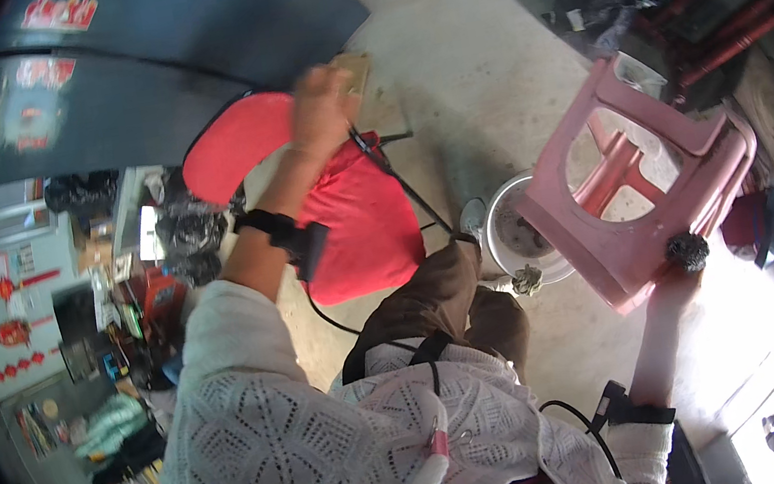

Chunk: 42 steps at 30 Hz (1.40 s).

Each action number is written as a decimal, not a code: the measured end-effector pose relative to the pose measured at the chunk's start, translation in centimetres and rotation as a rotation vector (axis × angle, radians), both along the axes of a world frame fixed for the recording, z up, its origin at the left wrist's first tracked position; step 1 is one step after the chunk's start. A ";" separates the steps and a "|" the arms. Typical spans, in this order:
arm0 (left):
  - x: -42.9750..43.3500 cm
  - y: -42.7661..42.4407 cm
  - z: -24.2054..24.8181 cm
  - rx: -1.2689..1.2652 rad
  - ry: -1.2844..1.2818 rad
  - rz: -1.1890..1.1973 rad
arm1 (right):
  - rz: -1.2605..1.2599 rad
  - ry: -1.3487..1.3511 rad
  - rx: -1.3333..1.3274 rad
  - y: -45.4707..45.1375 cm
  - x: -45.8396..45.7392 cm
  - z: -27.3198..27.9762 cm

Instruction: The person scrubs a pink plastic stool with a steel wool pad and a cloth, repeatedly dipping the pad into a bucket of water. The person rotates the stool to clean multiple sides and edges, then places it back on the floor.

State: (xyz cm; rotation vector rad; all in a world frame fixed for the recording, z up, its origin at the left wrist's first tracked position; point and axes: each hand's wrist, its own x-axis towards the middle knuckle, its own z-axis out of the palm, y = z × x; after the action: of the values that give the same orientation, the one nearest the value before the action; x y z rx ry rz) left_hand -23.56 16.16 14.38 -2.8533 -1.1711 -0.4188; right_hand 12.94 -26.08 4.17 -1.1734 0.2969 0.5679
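A folding chair with a red seat (362,227) and a red backrest (238,140) stands in front of me on the left. My left hand (324,111), blurred, is over its far side, where a black metal tube (395,172) comes out from under the hand. Its fingers look curled, but whether they grip the tube cannot be made out. On the right, my right hand (674,291) holds the near edge of a tilted pink plastic stool (620,254) with a large round opening. A black scouring pad (687,252) sits at that hand, against the stool's edge.
Between chair and stool, a white basin (496,244) stands on the floor with murky water; a pale crumpled cloth (527,280) is at its rim. Dark cabinet doors (200,21) are at upper left. Black plastic bags (596,3) lie at upper right beside a reddish frame (728,43).
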 end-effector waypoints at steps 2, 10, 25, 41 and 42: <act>-7.4 2.7 1.8 0.168 0.111 0.195 | 0.067 -0.064 0.018 -0.7 1.2 -1.5; -22.5 9.6 2.6 -0.013 0.693 0.785 | 0.465 -0.507 -0.535 0.0 2.7 -1.7; -26.3 9.2 1.7 -0.214 0.441 0.686 | 0.710 -0.683 -0.577 5.2 1.7 -0.1; -35.0 -32.1 10.8 -0.609 0.444 1.324 | 0.766 -0.236 -0.032 -1.0 7.4 -3.7; -36.1 -35.1 10.6 -0.670 0.484 1.407 | 0.762 -0.182 0.043 -0.9 7.2 -3.3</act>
State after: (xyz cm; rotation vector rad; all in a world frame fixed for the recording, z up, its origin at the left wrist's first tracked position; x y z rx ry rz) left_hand -59.70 -18.89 24.97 -1.4267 -2.9203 0.7626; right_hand 20.17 -26.99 0.84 -1.2731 -0.3397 1.1111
